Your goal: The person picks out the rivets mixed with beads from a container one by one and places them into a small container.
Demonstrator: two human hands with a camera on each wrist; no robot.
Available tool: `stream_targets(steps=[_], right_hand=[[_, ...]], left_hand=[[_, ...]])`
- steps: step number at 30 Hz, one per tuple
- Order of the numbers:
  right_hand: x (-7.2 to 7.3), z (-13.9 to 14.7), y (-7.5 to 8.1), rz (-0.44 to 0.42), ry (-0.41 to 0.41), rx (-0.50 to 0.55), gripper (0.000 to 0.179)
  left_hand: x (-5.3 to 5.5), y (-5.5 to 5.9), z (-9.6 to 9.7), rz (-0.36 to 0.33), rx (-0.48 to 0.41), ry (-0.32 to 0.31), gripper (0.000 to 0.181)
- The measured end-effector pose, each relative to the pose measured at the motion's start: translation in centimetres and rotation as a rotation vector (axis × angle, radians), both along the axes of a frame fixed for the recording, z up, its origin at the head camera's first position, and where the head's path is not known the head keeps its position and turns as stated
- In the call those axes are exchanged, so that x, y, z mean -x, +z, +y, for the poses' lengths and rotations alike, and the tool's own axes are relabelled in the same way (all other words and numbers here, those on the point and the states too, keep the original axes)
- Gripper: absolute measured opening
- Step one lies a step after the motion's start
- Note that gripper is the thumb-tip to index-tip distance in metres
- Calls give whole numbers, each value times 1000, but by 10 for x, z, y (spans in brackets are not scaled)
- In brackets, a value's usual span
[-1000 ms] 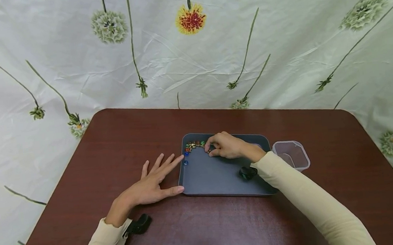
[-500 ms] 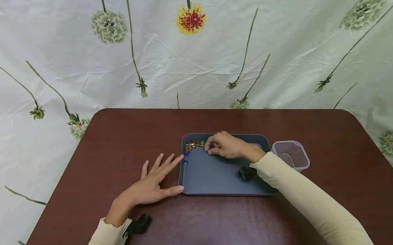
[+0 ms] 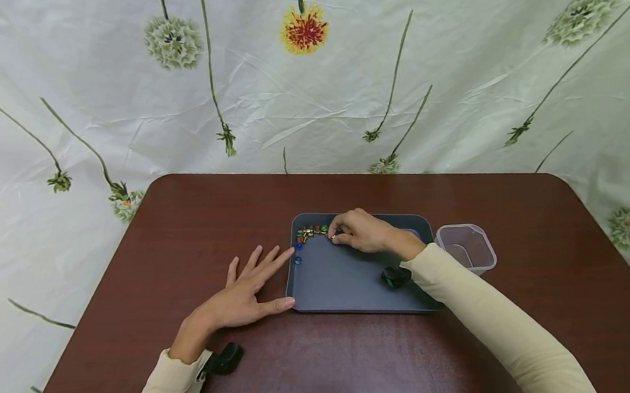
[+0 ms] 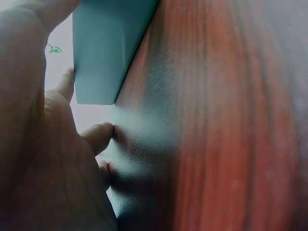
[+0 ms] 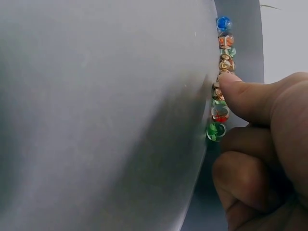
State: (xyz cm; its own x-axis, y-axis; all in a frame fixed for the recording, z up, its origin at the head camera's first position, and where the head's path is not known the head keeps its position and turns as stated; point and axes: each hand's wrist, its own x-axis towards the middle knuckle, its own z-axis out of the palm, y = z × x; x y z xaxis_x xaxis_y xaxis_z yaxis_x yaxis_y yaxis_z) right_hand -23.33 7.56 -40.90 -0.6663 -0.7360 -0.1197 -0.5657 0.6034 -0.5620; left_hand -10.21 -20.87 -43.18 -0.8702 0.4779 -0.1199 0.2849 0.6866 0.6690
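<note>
Soft glare hazes the blurred tabletop [image 4: 231, 144] in the left-wrist view.

The tray [image 3: 346, 282] looks matt — beads [image 5: 220, 113] glassy, table [image 3: 209, 219] polished wood.

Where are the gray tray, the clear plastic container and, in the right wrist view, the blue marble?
Gray tray [image 3: 346, 285]: head view, bare floor.
Clear plastic container [image 3: 476, 245]: head view, its inside.
Blue marble [image 5: 224, 23]: right wrist view, visible middle.

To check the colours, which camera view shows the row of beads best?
The right wrist view: the row of beads appears largest, colours distinct, though the right hand overlaps it. Head shows it small; left wrist shows none.
</note>
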Motion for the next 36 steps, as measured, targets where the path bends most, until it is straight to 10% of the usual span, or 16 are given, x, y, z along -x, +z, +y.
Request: stream_targets(steps=[36], right_hand=[[-3,17,32,24,-66,78,20]], left_hand=[[1,0,0,6,-5,-3,86]])
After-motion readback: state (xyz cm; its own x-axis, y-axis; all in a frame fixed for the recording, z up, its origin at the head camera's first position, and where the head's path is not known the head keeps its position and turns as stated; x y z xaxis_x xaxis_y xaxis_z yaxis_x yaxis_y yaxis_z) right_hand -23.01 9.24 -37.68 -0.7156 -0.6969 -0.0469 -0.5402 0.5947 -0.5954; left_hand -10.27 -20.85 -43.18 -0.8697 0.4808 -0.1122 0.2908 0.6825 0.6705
